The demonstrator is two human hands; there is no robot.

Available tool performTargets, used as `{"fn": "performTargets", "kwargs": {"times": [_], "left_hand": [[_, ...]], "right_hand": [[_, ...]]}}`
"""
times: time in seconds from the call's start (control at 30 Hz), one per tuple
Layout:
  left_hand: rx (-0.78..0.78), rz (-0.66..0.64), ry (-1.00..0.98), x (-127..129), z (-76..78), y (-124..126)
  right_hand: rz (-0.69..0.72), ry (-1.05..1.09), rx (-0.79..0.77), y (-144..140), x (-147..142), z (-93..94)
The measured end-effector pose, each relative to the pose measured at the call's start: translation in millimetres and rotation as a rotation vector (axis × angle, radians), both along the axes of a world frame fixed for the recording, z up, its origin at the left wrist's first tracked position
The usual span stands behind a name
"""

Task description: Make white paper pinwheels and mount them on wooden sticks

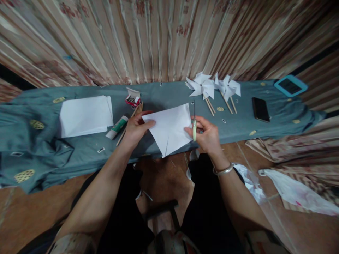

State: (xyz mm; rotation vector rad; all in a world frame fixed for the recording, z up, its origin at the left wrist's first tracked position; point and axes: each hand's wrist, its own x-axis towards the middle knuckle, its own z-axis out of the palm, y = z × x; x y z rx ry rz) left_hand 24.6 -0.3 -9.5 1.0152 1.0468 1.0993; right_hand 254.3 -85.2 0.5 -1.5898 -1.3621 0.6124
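A white sheet of paper (171,127), with a slit running in from its lower corner, is held up between my two hands over the near side of the covered table. My left hand (137,127) pinches its left corner, thumb on top. On the right edge, my right hand (206,133) grips the paper with the thumb while also holding scissors (194,130) with pale green handles, blades pointing away from me. Just left of my left hand lie a green and white glue stick (117,127) and several thin wooden sticks (138,108).
A stack of white paper (83,116) lies at left. Behind my left hand stands an opened small red box (132,98) of metal pins. White paper pinwheels (202,85) on sticks, a black phone (261,109) and a blue-framed device (290,85) are at right. A plastic bag (299,192) lies on the floor.
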Motion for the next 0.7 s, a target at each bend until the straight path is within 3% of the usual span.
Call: {"fn": "performTargets", "kwargs": {"times": [0.17, 0.3, 0.4, 0.47, 0.57, 0.7], "left_hand": [[-0.064, -0.068, -0.254, 4, 2.7, -13], [-0.079, -0.193, -0.255, 22, -5.2, -36], [-0.095, -0.211, -0.269, 41, -8.7, -50], [-0.087, -0.167, -0.287, 50, -7.3, -54], [-0.143, -0.001, -0.315, 56, -2.8, -51], [-0.212, 0.101, -0.384, 52, 0.0, -42]], "right_hand": [[-0.124, 0.213, 0.046, 17, -4, -9.8], [-0.228, 0.168, 0.073, 28, -15, -15.8], [-0.192, 0.094, 0.057, 29, -28, -17.3], [-0.153, 0.061, 0.052, 28, -37, -17.0], [-0.136, 0.115, 0.051, 29, -44, -15.5], [-0.118, 0.465, 0.025, 34, -44, -11.7]]}}
